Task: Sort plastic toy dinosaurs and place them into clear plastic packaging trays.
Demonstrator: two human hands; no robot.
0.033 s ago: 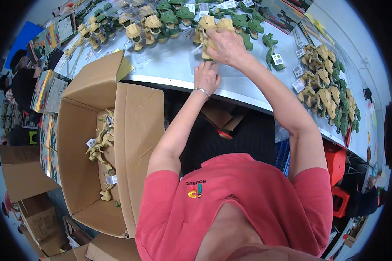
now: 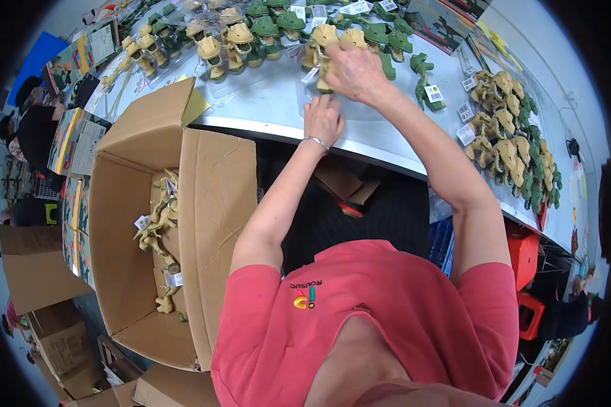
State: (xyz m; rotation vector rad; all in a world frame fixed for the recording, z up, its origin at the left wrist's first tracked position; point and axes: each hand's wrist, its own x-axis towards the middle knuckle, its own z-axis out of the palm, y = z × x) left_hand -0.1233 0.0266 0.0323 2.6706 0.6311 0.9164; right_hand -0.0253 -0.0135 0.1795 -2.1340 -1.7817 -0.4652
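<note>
My right hand is closed on a tan dinosaur toy at the middle of the table. The thumb and fingers wrap its side and hide part of it. Just below, at the table's front edge, my left hand has its fingers bent and bunched against the toy's lower end. What those fingers pinch, if anything, is hidden. Clear plastic lies under and beside both hands. Tan dinosaur heads and green dinosaur heads stand in rows behind. Right of my hands lies a green dinosaur toy with a white tag.
A pile of tan and green dinosaur toys sits at the table's right. At my left, an open cardboard box holds several tan toys. Printed boxes stand at the back, and a red stool is below right. Other people work at far left.
</note>
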